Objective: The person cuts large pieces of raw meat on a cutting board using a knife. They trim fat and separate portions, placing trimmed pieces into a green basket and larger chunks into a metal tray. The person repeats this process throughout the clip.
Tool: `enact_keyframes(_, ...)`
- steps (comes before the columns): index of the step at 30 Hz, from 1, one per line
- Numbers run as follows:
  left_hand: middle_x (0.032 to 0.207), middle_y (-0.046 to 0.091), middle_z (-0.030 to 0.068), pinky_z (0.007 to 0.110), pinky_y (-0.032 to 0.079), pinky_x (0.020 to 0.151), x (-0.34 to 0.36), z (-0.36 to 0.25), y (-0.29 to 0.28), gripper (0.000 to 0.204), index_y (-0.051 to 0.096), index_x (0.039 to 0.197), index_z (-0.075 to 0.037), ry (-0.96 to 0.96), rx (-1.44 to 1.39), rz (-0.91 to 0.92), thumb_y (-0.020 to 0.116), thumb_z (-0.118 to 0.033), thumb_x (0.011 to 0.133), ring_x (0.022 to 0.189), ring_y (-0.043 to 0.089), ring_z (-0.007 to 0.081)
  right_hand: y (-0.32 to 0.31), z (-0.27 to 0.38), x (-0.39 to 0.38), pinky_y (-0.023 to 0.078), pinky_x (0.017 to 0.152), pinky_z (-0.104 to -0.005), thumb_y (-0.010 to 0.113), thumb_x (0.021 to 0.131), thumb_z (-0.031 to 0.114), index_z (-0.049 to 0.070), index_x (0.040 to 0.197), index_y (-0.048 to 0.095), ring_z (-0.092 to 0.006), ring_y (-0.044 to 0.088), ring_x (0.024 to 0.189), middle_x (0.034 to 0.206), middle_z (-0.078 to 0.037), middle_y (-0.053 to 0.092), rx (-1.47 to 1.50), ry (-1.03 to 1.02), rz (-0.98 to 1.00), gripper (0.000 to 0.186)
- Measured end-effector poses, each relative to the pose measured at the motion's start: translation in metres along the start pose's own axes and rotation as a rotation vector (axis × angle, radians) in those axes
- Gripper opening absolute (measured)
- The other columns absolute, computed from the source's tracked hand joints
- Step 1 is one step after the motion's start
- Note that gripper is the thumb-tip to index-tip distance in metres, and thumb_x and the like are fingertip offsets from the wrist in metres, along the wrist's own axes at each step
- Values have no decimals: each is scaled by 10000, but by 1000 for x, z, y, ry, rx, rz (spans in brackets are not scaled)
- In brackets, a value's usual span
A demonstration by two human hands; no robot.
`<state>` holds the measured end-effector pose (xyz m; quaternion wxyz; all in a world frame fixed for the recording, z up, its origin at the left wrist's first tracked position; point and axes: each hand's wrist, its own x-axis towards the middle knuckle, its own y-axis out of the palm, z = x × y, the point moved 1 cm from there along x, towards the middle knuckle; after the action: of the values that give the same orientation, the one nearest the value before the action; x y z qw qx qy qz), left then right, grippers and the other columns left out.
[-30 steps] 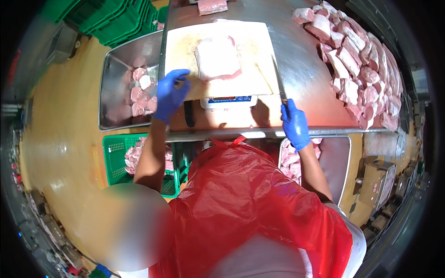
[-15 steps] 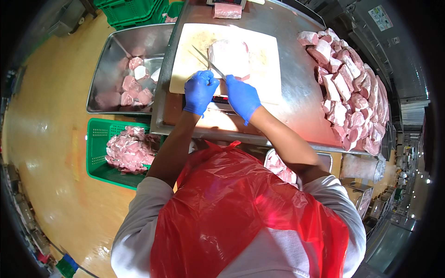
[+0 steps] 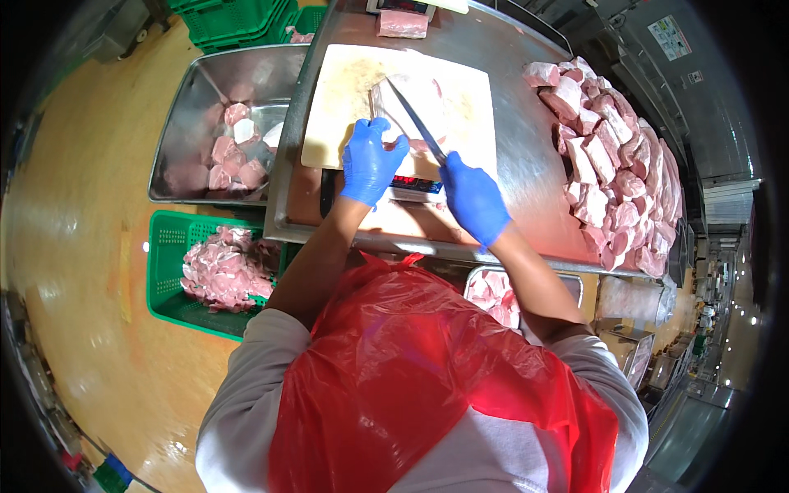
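Note:
My gloved right hand (image 3: 475, 197) grips the handle of a long knife (image 3: 417, 122), whose blade points up and left across a piece of pale pork (image 3: 411, 103). The pork lies on a white cutting board (image 3: 477, 140), its fatty side glaring under the light. At the near left edge of the pork is my gloved left hand (image 3: 370, 164), thumb and fingers apart; I cannot tell whether it touches the meat. Just below the board's near edge, a scale (image 3: 417, 187) with a red lit display shows between my hands.
Cut pork pieces (image 3: 612, 156) are heaped on the right of the steel table (image 3: 514, 197). On the left stand a steel tub (image 3: 185, 135) with several chunks and a green basket (image 3: 156, 279) of trimmings. Stacked green crates (image 3: 230, 25) are behind; another pork block (image 3: 403, 25) lies at the far edge.
My hands have moved apart. The left one has loosened from a fist beside the pork; the right has shifted right and nearer me, the knife now slanting over the meat.

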<state>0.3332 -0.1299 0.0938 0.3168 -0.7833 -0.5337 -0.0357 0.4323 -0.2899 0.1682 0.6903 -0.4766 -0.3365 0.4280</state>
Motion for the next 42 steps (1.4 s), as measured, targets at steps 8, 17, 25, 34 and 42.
enact_keyframes(8, 712, 634, 162, 420, 509, 639, 1, 27, 1, 138, 624, 730, -4, -99, -203, -37, 751, -52, 704, 653, 622, 317, 36, 30, 65, 546, 714, -528, 515, 948, 137, -1, 1078, 525, -452, 688, 829, 872, -275, 689, -34, 9, 95, 190)
enact_keyframes(17, 651, 605, 110, 368, 480, 582, 4, 58, -43, 218, 643, 715, -22, -51, -205, -116, 798, -173, 747, 591, 566, 196, -25, -31, -31, 556, 712, -507, 551, 956, 147, 19, 1105, 544, -413, 703, 813, 860, -232, 707, -334, -24, 505, 197)
enact_keyframes(25, 787, 666, 133, 357, 521, 690, -77, 208, -239, 254, 678, 913, -22, -252, 536, 206, 789, -212, 784, 710, 656, 252, -26, -74, -106, 457, 517, -373, 576, 1026, 190, 15, 1076, 588, -226, 585, 547, 683, -119, 625, 412, 491, 15, 182)
enact_keyframes(34, 1176, 641, 296, 461, 547, 906, 53, 52, -16, 556, 585, 1345, -57, 950, 669, -12, 738, -350, 897, 1122, 628, 427, -20, -72, -44, 429, 477, -288, 543, 1048, 202, 6, 1020, 593, -100, 527, 516, 656, -50, 591, 473, 402, -256, 204)
enact_keyframes(42, 1484, 290, 326, 712, 479, 865, 80, -65, 53, 910, 378, 1508, -286, -7, 614, 675, 780, -417, 702, 1187, 448, 642, -15, -57, -33, 435, 481, -297, 559, 1041, 205, 12, 1003, 588, -107, 532, 501, 646, -67, 597, 579, 344, -288, 198)
